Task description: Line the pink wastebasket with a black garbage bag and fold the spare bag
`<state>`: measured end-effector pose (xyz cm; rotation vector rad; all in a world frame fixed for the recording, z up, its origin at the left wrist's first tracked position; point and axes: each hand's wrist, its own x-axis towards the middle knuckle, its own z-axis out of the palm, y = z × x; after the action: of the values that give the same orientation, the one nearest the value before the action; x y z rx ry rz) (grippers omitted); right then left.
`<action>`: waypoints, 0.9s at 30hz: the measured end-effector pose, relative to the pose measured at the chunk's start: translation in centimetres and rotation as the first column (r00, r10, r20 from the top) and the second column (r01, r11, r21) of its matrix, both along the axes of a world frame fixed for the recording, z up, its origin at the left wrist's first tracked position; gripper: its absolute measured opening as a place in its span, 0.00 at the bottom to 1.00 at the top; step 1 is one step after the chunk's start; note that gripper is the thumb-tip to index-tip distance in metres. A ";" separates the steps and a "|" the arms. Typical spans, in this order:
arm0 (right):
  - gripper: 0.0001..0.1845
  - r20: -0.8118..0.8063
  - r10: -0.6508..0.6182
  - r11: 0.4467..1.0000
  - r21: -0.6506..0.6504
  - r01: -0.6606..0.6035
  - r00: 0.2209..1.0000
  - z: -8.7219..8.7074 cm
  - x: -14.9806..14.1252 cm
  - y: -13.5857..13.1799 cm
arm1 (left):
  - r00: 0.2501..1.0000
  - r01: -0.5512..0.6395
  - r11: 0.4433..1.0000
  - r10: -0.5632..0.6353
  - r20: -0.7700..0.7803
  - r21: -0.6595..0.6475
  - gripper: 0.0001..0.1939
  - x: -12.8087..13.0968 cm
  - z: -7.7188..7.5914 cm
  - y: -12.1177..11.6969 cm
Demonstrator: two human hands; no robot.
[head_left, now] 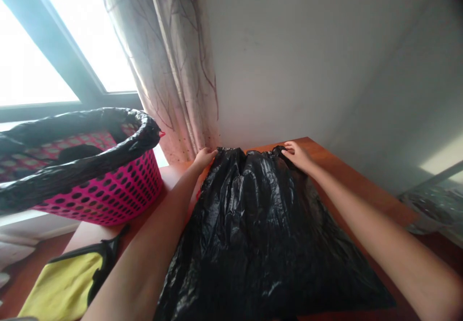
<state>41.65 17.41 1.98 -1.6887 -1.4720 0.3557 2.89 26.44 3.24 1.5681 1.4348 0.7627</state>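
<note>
A pink perforated basket (pixel 112 193) stands left. Your left hand (pixel 205 158) and right hand (pixel 297 156) pinch a black plastic bag (pixel 265 224), pointing lengthwise forward.

- Window (pixel 79 26): left, bright daylight.
- Curtain (pixel 173 60): branch-patterned, beside window.
- Wall (pixel 307 60): plain grey, sunlit patch (pixel 441 154) at right.
- Bench (pixel 376 202): reddish-brown, below wall.

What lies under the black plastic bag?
A brown tabletop shows past the far edge and right side of the black plastic bag; the area directly beneath it is covered and cannot be seen.
</note>
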 end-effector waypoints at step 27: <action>0.10 -0.263 -0.275 0.960 -0.124 0.250 0.925 -2.8 7.4 0.0 | 0.921 -0.233 0.920 0.312 -0.231 0.316 0.19 -3.3 2.4 3.3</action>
<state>49.01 17.41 -0.85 -1.7971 -1.0229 0.4952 -0.43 29.70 5.64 1.7638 1.8473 0.9780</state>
